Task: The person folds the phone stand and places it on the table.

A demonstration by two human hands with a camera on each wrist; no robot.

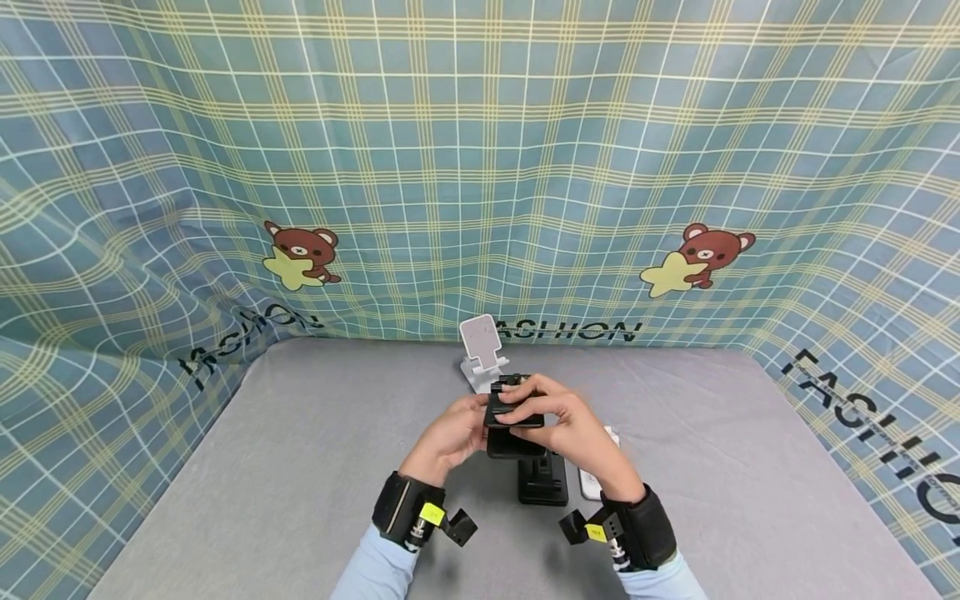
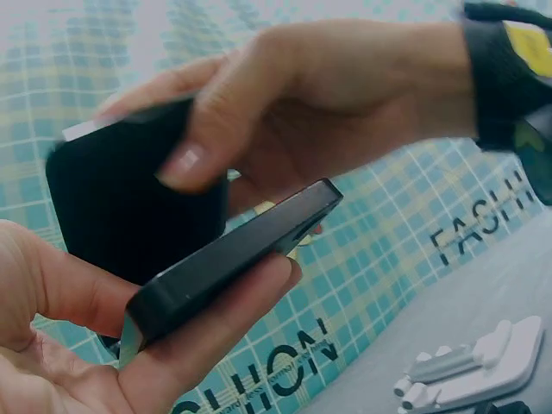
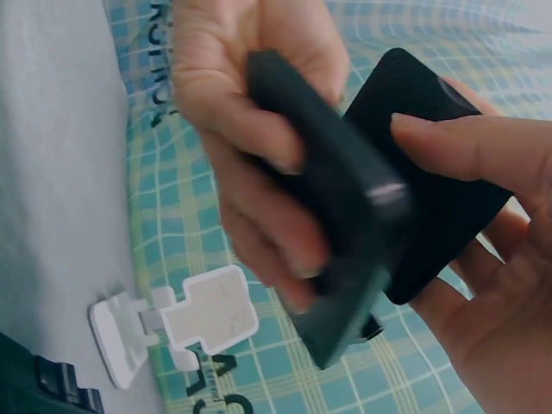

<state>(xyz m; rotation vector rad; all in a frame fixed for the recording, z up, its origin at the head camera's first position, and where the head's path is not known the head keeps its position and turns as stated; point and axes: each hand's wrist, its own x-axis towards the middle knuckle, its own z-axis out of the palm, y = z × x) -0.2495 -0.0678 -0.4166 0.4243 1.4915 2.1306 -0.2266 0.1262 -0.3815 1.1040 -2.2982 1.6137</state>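
Observation:
Both hands hold a black foldable phone stand (image 1: 516, 442) above the table. My left hand (image 1: 457, 433) grips its thick slab-like part (image 2: 233, 259), thumb on one side and fingers on the other. With thumb and fingers, my right hand (image 1: 572, 423) pinches the thin flat plate (image 3: 440, 190) of the same stand. Plate and slab stand apart at an angle; their hinge is mostly hidden. Just below the hands, a second black phone stand (image 1: 543, 487) is on the table, its upper part covered in the head view.
A white phone stand (image 1: 482, 343) stands unfolded behind the hands. Another white stand (image 1: 591, 485) lies partly behind the right forearm. The grey cloth-covered table (image 1: 322, 450) meets a checked curtain (image 1: 480, 183) at the back and sides.

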